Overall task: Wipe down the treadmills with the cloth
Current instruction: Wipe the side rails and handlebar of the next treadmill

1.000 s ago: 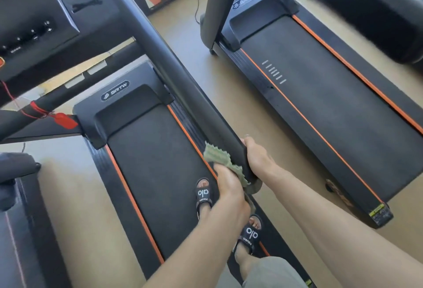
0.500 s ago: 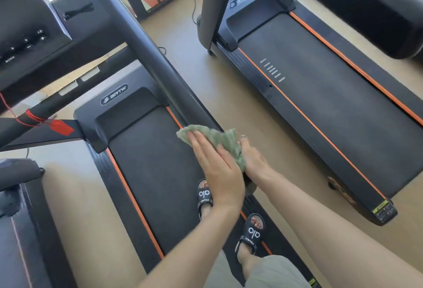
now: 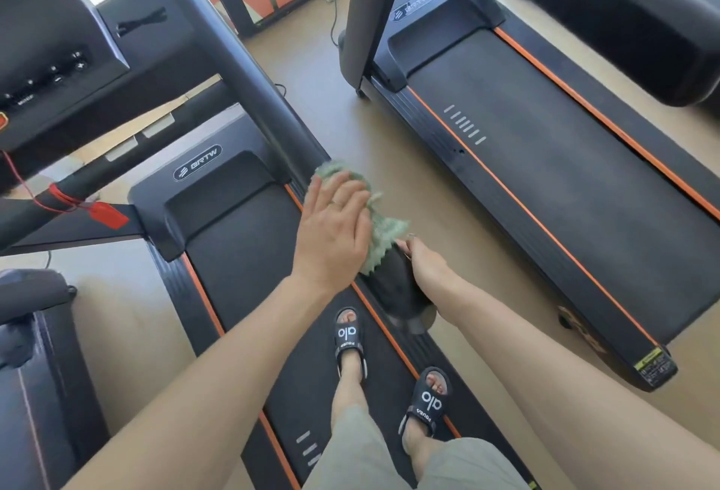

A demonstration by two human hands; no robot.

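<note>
Green cloth (image 3: 380,230) sits on the treadmill handrail (image 3: 249,72), pressed under the flat, straight-fingered left hand (image 3: 335,230); right hand (image 3: 426,265) wraps the rail end, best kept braced while long overlapping strokes run up the rail.

The left hand (image 3: 331,232) lies flat on the cloth (image 3: 383,234) and hides most of it. Only the green edges stick out. The part of the rail (image 3: 249,80) under the cloth cannot be seen.

The right hand (image 3: 428,267) is on the far side of the rail end, so its fingers are mostly hidden. It is hard to tell how they hold.

The console (image 3: 46,61) is cut off at the top and left edge. Its button marks are too small to read.

The next treadmill (image 3: 565,178) runs off the right edge. Its yellow sticker (image 3: 648,359) is too small to read.

Both arms and the shorts (image 3: 350,454) run off the bottom edge.
</note>
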